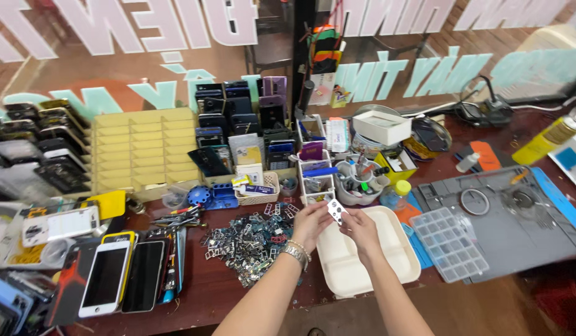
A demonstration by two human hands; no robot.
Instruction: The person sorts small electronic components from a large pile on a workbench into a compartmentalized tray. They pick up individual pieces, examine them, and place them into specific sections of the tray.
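1. Holding a small flat white-and-black perforated piece [336,211] between them, the left hand [311,225] and the right hand [360,228] meet above the near-left corner of a cream two-compartment plastic tray [387,264].
2. Fingers of both hands pinch the piece at its edges, the left from the left side and the right from below and to the right; it may be a camera-lens frame, though it is too small to be sure.
3. A silver metal watch and a pearl-bead bracelet [297,252] sit on the left wrist.
4. Just left of the hands, a heap of small dark metal card trays [250,241] lies on the dark red wooden counter [201,292].
5. Further left, a white smartphone in a yellow case [106,275] and a black smartphone [143,275] lie face up side by side.
6. Right of the tray, a clear plastic compartment box [448,242] rests on the edge of a grey repair mat [537,230].
7. Behind the hands stands a white cup full of tools [356,183], with a beige wooden slotted rack [145,149] further left.
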